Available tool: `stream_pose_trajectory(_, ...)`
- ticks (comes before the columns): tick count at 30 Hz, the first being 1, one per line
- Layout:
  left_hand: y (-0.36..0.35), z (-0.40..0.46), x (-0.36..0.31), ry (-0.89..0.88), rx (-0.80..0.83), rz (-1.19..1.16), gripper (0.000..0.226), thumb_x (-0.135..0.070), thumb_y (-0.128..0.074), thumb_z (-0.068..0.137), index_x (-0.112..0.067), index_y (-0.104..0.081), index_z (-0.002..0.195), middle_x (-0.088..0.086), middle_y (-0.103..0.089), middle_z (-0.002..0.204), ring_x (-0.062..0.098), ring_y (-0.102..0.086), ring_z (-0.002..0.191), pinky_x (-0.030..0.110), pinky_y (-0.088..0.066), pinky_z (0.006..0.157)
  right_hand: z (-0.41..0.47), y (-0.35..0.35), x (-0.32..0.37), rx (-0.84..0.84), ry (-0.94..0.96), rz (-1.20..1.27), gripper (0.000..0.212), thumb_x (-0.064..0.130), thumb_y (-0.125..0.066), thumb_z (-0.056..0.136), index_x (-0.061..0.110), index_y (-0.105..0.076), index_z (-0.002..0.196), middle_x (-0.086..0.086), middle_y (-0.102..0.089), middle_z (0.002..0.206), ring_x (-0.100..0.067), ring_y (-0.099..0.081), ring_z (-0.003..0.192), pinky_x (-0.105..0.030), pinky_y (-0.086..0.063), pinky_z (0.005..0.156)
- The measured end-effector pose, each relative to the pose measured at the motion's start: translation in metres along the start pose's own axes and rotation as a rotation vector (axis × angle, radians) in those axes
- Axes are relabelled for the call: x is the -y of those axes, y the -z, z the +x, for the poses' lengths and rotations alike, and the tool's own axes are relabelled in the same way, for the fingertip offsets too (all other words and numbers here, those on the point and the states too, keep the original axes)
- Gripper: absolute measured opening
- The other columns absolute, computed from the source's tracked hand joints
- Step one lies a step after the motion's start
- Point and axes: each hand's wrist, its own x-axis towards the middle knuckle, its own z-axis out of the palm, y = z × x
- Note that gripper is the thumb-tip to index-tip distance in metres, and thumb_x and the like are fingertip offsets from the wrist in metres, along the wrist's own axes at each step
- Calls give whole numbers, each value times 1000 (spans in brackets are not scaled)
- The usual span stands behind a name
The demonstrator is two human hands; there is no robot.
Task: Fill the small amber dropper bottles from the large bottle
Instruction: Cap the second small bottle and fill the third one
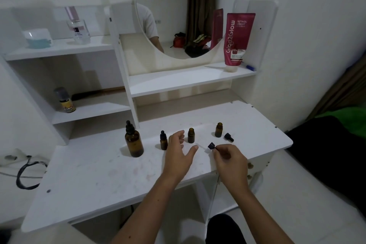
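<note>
The large amber bottle stands capped on the white table, at the left. Right of it stand three small amber bottles: one capped with a dropper, one uncapped in the middle, one uncapped at the right. A loose black dropper cap lies beside the right one. My left hand hovers open between the capped small bottle and the middle one, fingers spread. My right hand pinches another black dropper cap, with its glass tip pointing left, just above the table.
White shelves rise behind the table. A pink tube stands beside a round mirror. A small dark-capped bottle sits on the lower left shelf, a clear perfume bottle and a tub on the upper one. A black cable hangs left.
</note>
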Motion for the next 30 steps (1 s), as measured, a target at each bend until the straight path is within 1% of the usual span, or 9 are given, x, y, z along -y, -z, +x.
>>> stream_pose_trajectory(3,-5,13,-3,-23,-1,-1,61,-32,-77,91,-25,-46,143,-14,-52,135,6,-58,115,21,-50,97,-5,12,-3,11,-104,150,16,17,-82,92,31,-75,96,20,-77,91,2,-73,90,-17,-60,83)
stream_pose_trajectory(6,-9,25,-4,-46,-33,-12,43,-25,-76,93,-24,-57,131,-12,-61,125,-3,-62,103,10,-51,85,-6,23,-2,36,-148,276,20,11,-80,93,29,-77,100,21,-79,96,1,-75,93,-20,-61,86)
stream_pose_trajectory(8,-11,29,2,-62,-51,-11,31,-23,-74,94,-25,-62,122,-11,-65,117,-8,-61,100,9,-51,87,-4,29,3,50,-134,357,22,5,-78,94,26,-78,102,14,-82,100,-4,-77,98,-22,-62,89)
stream_pose_trajectory(11,-11,29,10,-71,-48,-13,27,-25,-74,94,-28,-64,118,-16,-67,111,-10,-61,101,6,-50,85,6,30,18,46,-77,426,28,0,-74,95,26,-78,105,12,-82,102,-6,-78,101,-19,-60,93)
stream_pose_trajectory(14,-9,28,15,-83,-45,-16,25,-28,-74,94,-33,-63,116,-21,-66,110,-8,-62,101,4,-48,83,24,22,34,41,-7,441,26,0,-72,97,22,-77,108,8,-82,104,-11,-78,103,-28,-60,96)
stream_pose_trajectory(18,-7,28,17,-93,-38,-52,25,-27,-76,93,-36,-64,113,-22,-68,108,-6,-64,100,6,-49,83,43,7,48,61,111,355,23,7,-70,100,25,-76,113,13,-80,106,-12,-77,105,-32,-61,95)
stream_pose_trajectory(21,-8,29,17,-98,-40,-80,26,-25,-77,92,-34,-65,113,-21,-69,107,-3,-65,100,9,-50,84,53,1,51,79,245,234,23,7,-70,100,23,-76,116,18,-78,106,-7,-75,103,-23,-60,88)
stream_pose_trajectory(26,-7,30,18,-102,-40,-95,26,-23,-76,93,-34,-66,114,-21,-70,108,-2,-65,100,11,-51,86,64,-3,52,139,420,45,25,4,-72,98,18,-75,118,12,-77,109,1,-73,98,-9,-52,81)
stream_pose_trajectory(30,-8,30,19,-110,-34,-107,25,-24,-76,93,-32,-67,115,-21,-70,109,-1,-66,101,17,-53,90,75,-5,58,173,580,-43,25,0,-72,97,14,-76,117,6,-78,105,7,-70,96,-3,-48,80)
